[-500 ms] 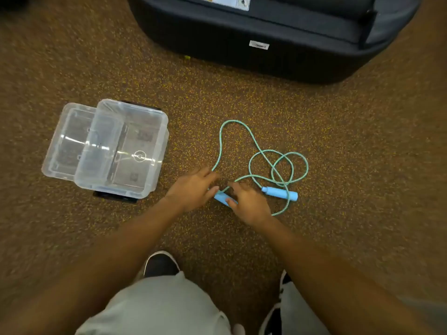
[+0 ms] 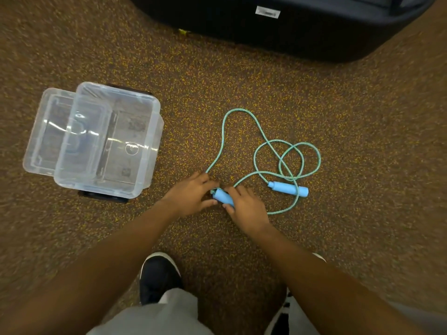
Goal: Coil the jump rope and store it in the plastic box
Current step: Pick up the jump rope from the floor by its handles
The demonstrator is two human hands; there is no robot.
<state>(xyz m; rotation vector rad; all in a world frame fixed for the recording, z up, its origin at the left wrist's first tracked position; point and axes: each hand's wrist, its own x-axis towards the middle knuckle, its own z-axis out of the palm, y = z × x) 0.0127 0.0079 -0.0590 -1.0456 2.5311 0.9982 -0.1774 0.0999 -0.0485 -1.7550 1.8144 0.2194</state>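
A teal jump rope (image 2: 262, 137) lies in loose loops on the speckled brown carpet, with two light blue handles. One handle (image 2: 289, 188) lies free on the right. The other handle (image 2: 223, 197) is low between my hands. My right hand (image 2: 244, 206) grips that handle with curled fingers. My left hand (image 2: 191, 193) touches the handle's end where the rope joins it, thumb and fingers around that spot. The clear plastic box (image 2: 150, 151) stands open to the left of my hands, its clear lid (image 2: 41, 131) tucked beside and partly under it.
A large dark padded object (image 2: 278, 27) with a white label fills the top of the view behind the rope. A small black item (image 2: 104, 195) peeks out under the box. My shoes (image 2: 157, 274) and grey trousers are at the bottom.
The camera has come closer and tilted down. My hands have closed in on the near handle, which now shows more between them. The rope loops lie as before.
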